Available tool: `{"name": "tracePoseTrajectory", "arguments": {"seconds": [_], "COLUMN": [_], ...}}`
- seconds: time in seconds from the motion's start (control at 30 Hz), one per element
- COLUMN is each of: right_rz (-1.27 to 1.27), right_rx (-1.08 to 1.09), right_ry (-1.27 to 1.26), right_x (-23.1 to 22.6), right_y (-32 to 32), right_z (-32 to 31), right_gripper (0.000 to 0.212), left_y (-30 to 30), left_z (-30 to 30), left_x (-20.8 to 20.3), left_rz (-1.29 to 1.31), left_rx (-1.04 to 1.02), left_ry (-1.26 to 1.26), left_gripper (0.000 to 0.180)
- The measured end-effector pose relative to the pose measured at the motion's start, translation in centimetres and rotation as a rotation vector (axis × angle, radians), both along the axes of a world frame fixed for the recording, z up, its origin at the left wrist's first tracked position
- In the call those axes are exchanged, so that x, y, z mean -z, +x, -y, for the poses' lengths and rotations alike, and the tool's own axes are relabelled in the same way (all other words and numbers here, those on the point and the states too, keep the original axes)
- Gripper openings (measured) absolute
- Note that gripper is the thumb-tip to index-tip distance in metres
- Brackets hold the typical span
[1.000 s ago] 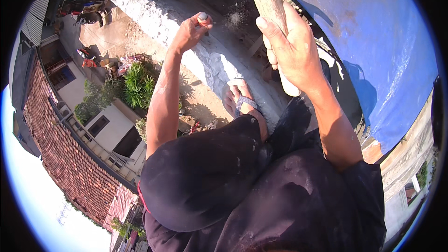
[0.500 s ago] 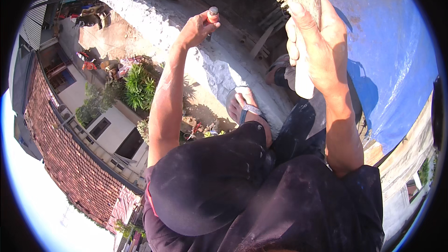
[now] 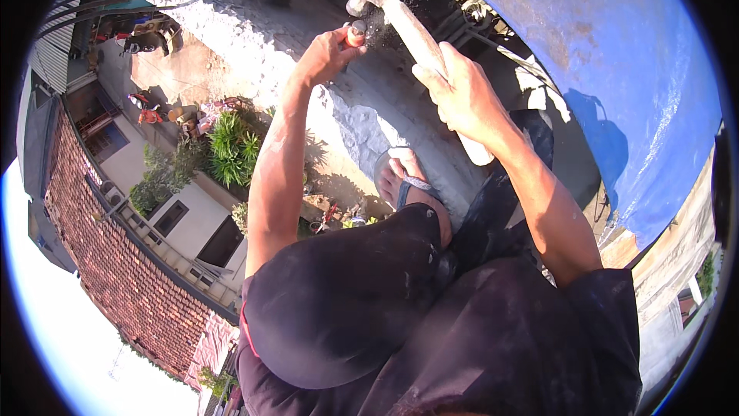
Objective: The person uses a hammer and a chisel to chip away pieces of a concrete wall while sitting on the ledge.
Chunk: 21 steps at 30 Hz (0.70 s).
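My left hand (image 3: 325, 59) is closed around a chisel (image 3: 356, 35) with an orange grip and a round metal end facing up. Its lower part is mostly hidden by the fingers. A claw hammer (image 3: 414, 37) with a pale wooden handle is gripped in my right hand (image 3: 465, 96). The hammer's head is just above and to the right of the chisel's end, a small gap apart, with dark specks in the air beside it. Below my left hand runs a rough, broken concrete ledge (image 3: 362, 130).
My sandalled foot (image 3: 408, 173) rests on the ledge. A blue sheet (image 3: 647, 85) slopes at the right. Left of the ledge the ground drops to a yard with plants (image 3: 232, 143) and a tiled roof (image 3: 115, 262). Dark cables (image 3: 115, 4) cross at the upper left.
My right hand has swung the hammer down and leftward, and its head has come into view by the chisel. My left hand with the chisel has barely shifted.
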State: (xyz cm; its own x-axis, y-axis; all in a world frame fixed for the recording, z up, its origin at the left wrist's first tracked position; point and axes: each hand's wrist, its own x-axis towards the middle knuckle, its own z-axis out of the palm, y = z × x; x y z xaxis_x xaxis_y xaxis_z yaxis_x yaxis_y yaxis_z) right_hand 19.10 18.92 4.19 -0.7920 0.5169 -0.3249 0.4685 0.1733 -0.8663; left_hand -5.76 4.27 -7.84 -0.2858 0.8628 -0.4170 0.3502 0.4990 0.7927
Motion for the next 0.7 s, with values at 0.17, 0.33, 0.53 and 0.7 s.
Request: {"name": "tracePoseTrajectory", "arguments": {"seconds": [0.17,0.33,0.53,0.7], "right_rz": [-0.391,-0.063,-0.149,-0.332], "right_rx": [0.429,0.078,0.105,0.269], "right_ry": [-0.234,0.196,-0.041,0.041], "right_x": [-5.4,2.1,-2.2,0.5], "right_y": [-2.3,-0.9,-0.1,-0.4], "right_z": [-0.6,2.3,0.5,3.5], "right_gripper": [0.038,0.037,0.034,0.034], "left_y": [-0.4,0.3,-0.1,0.7], "left_z": [0.9,-0.6,1.4,0.3], "left_x": [0.7,-0.6,-0.9,-1.1], "left_rz": [-0.023,-0.068,-0.145,-0.150], "left_rx": [-0.053,0.014,-0.003,0.030], "left_ry": [-0.031,-0.035,-0.074,0.023], "left_gripper": [0.028,0.029,0.029,0.031]}}
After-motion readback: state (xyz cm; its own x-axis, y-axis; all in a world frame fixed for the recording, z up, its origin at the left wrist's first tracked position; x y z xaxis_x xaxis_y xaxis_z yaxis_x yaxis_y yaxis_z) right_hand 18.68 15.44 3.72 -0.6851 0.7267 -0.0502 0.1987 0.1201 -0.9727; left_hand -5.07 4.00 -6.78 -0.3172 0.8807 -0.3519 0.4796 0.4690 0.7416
